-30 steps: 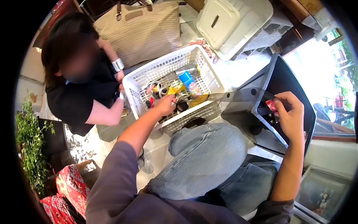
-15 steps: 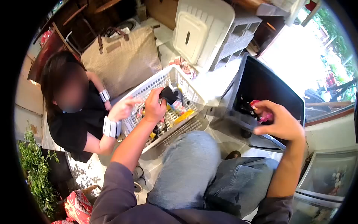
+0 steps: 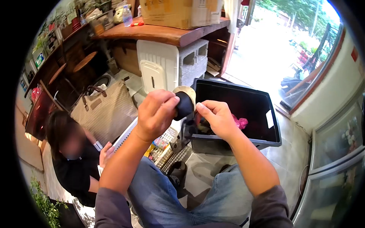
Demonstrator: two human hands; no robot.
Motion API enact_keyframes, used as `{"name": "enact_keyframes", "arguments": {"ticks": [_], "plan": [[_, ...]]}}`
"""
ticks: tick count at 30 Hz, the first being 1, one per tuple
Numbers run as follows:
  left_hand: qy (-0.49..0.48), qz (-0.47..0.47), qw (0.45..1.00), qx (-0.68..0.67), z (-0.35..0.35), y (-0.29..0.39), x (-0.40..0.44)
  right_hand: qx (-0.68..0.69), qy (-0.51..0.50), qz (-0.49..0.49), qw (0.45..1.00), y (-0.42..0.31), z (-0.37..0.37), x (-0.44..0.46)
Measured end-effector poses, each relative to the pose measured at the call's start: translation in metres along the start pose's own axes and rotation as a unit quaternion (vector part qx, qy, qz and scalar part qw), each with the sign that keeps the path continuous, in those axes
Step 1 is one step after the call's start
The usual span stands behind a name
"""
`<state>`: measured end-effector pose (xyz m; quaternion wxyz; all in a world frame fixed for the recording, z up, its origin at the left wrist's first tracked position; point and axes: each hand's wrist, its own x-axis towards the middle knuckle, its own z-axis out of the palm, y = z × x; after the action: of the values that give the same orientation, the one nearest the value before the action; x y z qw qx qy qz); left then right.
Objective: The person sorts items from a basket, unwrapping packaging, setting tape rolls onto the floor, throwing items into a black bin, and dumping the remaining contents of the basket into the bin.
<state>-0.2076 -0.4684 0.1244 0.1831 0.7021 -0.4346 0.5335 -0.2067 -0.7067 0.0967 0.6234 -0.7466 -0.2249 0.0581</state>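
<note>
My left hand [image 3: 156, 114] holds up a round black object with a beige rim [image 3: 184, 105], gripped between thumb and fingers; its exact kind I cannot make out. At the object's right edge, the thumb and forefinger of my right hand [image 3: 218, 119] are pinched together. Something dark and blurred hangs below the object. Both hands are over the near left side of a large black bin [image 3: 216, 146], where a crumpled pink thing [image 3: 240, 122] lies. Behind my left forearm, a white plastic basket [image 3: 125, 135] with small mixed items is partly hidden.
At the left, a person in a black top [image 3: 76, 171] has a hand by the basket. A woven bag [image 3: 106, 110] stands behind. A white lid [image 3: 157, 64] leans by concrete blocks [image 3: 194, 62] under a wooden counter [image 3: 163, 36] with a cardboard box [image 3: 182, 13].
My view has swung up and to the right. The left hand has lifted the black object from over the basket toward the bin. My right hand has left the pink thing and joined the left.
</note>
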Motion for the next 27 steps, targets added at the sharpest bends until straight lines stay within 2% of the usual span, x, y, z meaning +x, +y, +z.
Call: {"name": "enact_keyframes", "arguments": {"ticks": [1,4,5,6,9,11,16,19,22,25,26,27], "plan": [[0.012,-0.049,0.999,-0.015,0.006,0.008,0.000,0.061,-0.016,0.049,0.997,-0.003,-0.006,-0.003],[0.019,-0.176,0.981,-0.078,0.023,0.021,-0.012,0.093,0.044,-0.030,0.994,-0.002,-0.007,-0.009],[0.016,-0.261,0.955,-0.143,0.028,0.027,-0.017,0.091,0.039,-0.063,0.993,0.000,-0.011,-0.009],[0.019,-0.326,0.921,-0.214,0.033,0.032,-0.022,0.135,0.012,-0.054,0.989,-0.006,-0.014,-0.010],[0.007,-0.489,0.783,-0.385,0.040,0.039,-0.036,0.192,-0.062,-0.053,0.978,-0.006,-0.011,-0.012],[0.025,-0.487,0.774,-0.404,0.045,0.041,-0.036,0.190,-0.095,-0.048,0.976,-0.008,-0.010,-0.012],[0.050,-0.510,0.711,-0.480,0.043,0.045,-0.029,0.160,-0.039,-0.122,0.979,-0.007,-0.006,-0.008],[0.109,-0.483,0.664,-0.560,0.039,0.046,-0.027,0.126,0.001,-0.143,0.982,-0.009,-0.004,-0.005],[0.014,-0.444,0.740,-0.506,0.038,0.041,-0.033,0.128,0.023,-0.183,0.974,-0.007,0.001,-0.001],[-0.027,-0.424,0.759,-0.493,0.037,0.047,-0.026,0.156,-0.012,-0.147,0.977,-0.012,0.003,-0.004],[-0.040,-0.417,0.765,-0.489,0.037,0.048,-0.025,0.185,-0.012,-0.156,0.970,-0.011,0.001,-0.003],[-0.012,-0.434,0.713,-0.550,0.037,0.044,-0.026,0.213,-0.012,-0.165,0.963,-0.008,-0.003,-0.001]]}}
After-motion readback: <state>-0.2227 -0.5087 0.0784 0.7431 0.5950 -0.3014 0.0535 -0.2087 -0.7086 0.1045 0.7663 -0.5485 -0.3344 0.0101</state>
